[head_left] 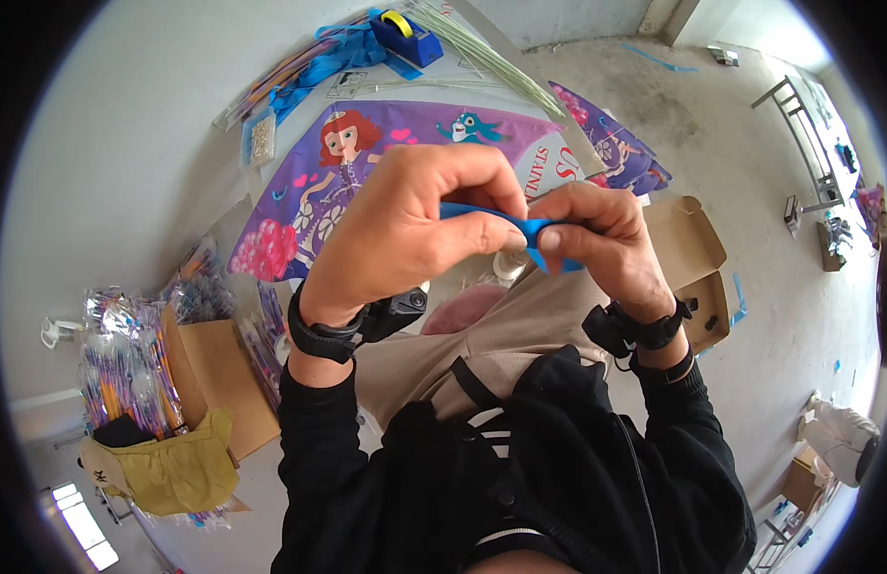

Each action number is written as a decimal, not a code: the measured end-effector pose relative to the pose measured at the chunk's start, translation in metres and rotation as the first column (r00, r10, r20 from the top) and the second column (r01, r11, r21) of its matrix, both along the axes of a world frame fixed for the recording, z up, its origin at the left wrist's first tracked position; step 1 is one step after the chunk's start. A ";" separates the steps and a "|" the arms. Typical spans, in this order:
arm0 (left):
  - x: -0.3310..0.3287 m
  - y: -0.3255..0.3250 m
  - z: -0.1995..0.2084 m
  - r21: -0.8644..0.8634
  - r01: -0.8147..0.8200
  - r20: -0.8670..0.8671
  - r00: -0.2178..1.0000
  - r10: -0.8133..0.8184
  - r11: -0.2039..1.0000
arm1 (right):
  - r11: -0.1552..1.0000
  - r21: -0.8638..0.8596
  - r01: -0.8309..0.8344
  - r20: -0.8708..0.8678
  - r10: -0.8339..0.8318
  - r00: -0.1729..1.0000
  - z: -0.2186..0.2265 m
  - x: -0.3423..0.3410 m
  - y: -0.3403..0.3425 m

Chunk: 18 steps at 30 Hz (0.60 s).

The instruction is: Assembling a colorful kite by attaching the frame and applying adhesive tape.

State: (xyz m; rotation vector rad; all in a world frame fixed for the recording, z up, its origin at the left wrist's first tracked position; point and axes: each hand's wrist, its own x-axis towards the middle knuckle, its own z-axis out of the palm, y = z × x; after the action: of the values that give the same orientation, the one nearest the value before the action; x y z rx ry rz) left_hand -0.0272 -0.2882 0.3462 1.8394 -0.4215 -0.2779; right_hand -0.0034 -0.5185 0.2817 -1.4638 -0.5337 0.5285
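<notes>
Between my two hands a blue ribbon (536, 228) is pinched, held up over my lap and the near edge of the table. My left hand (415, 220) is closed on it with thumb and fingertips. My right hand (601, 234) grips it close beside, thumb against the curled fingers, and a short end hangs below. Just beyond my hands a purple printed kite sheet (300, 191) with a cartoon figure and hearts lies spread on the table; my left hand hides part of it.
At the table's far side are a blue tape dispenser (415, 43), blue ribbon strips (319, 72), thin pale rods (491, 62) and a small tub (260, 141). An open cardboard box (697, 306) stands at right. Packaged bundles (128, 364) fill the left, beside a carton (219, 373).
</notes>
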 end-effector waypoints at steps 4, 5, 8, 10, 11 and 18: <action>0.002 0.002 -0.017 -0.270 -0.153 -0.102 0.986 0.130 0.951 | 0.941 0.252 0.226 -0.227 -0.169 0.959 -0.009 -0.004 -0.009; 0.001 0.000 -0.023 -0.353 -0.196 -0.133 0.978 0.158 0.915 | 0.928 0.271 0.256 -0.224 -0.198 0.954 -0.011 -0.004 -0.010; 0.002 -0.006 -0.041 -0.485 -0.287 -0.234 0.953 0.194 0.826 | 0.907 0.289 0.306 -0.215 -0.250 0.944 -0.016 -0.004 -0.012; 0.003 -0.016 -0.053 -0.518 -0.284 -0.239 0.954 0.182 0.807 | 0.906 0.272 0.324 -0.185 -0.282 0.942 -0.018 -0.005 -0.013; 0.003 -0.020 -0.058 -0.517 -0.296 -0.254 0.949 0.186 0.803 | 0.908 0.247 0.338 -0.170 -0.302 0.938 -0.018 -0.005 -0.013; 0.005 -0.025 -0.066 -0.554 -0.204 -0.258 0.964 0.066 0.807 | 0.906 0.127 0.404 -0.109 -0.392 0.913 -0.017 -0.007 -0.017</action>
State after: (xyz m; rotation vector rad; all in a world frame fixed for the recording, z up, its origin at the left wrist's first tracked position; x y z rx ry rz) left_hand -0.0222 -0.3128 0.2803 1.2101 -0.1789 -0.2263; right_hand -0.0103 -0.5356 0.2645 -1.3560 -0.1919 0.2164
